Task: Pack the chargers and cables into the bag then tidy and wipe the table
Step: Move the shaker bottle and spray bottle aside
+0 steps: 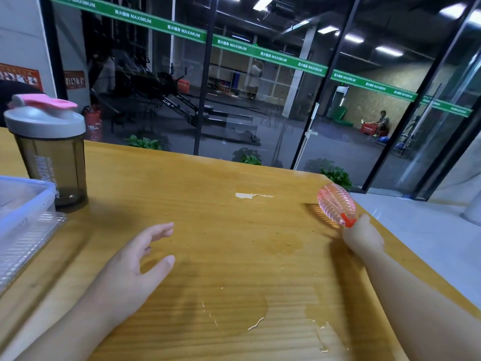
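Note:
My right hand (363,237) grips a small pink ribbed spray bottle (335,204) by its red neck, tilted up and to the left above the right side of the wooden table (208,230). My left hand (135,267) hovers open just over the table's middle left, fingers spread and relaxed. Wet puddles (250,308) glisten on the wood near the front, and a small shiny wet patch (250,196) lies further back. No chargers, cables or bag are in view.
A dark shaker bottle (52,152) with a grey lid and pink flip cap stands at the back left. A clear plastic lidded box (23,217) sits at the left edge. Behind the table is a glass wall; the table's right edge drops to a white floor.

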A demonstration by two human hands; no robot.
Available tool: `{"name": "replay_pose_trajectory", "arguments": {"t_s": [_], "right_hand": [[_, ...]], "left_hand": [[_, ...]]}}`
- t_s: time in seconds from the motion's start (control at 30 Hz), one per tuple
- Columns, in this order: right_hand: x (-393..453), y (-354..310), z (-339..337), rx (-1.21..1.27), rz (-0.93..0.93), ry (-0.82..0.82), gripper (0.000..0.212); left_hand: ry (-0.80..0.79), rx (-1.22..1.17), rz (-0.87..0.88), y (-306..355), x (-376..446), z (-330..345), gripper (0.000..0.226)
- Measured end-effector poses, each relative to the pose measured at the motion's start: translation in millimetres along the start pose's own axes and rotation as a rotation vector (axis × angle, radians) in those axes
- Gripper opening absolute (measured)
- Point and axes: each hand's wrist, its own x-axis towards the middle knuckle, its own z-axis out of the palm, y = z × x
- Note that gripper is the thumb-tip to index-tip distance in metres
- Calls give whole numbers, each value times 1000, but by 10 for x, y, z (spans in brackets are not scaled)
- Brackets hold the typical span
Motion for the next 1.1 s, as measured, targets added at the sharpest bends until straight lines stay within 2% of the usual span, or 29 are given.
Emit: {"name": "replay_pose_trajectory", "arguments": {"t_s": [0.23,0.4,0.63,0.8,1.1], "right_hand": [[-198,-88,-8,71,-181,17,52],[-447,-349,-3,123,-481,84,55],[-781,-1070,38,216,-842,161,49],[-1083,-1534,131,235,-1102,184,56],[-1706,-2303,175,85,-1514,152,39]], "left_hand": [[4,14,-38,-16,2,-6,53],[23,32,-72,-25,4,-24,46],[154,97,-110,-66,47,-35,35],[295,108,-160,-64,91,-92,33],[370,117,-186,24,90,-118,28]]}}
